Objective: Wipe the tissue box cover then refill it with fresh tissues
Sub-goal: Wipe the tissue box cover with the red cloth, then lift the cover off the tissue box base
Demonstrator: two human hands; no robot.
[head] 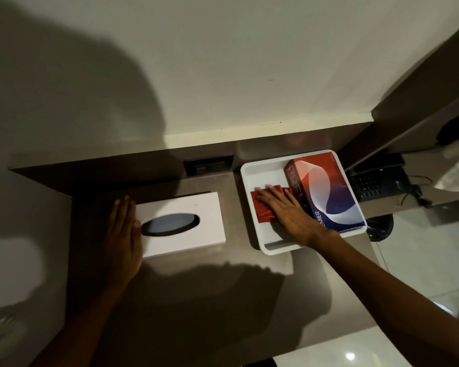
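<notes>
The white tissue box cover [186,223], with a dark oval slot on top, lies on the brown counter left of centre. My left hand [123,234] rests flat against its left end, fingers together and pointing away from me. To the right is a white tray [252,176]. It holds a red, white and blue tissue pack [329,189] and a red cloth [263,210]. My right hand [284,210] lies flat on the red cloth with fingers spread. I cannot tell whether it grips the cloth.
A dark socket plate [208,164] is set in the counter's back ledge. A black telephone [376,181] with cords sits right of the tray, near a dark side panel. The counter's front edge meets a shiny tiled floor at the lower right.
</notes>
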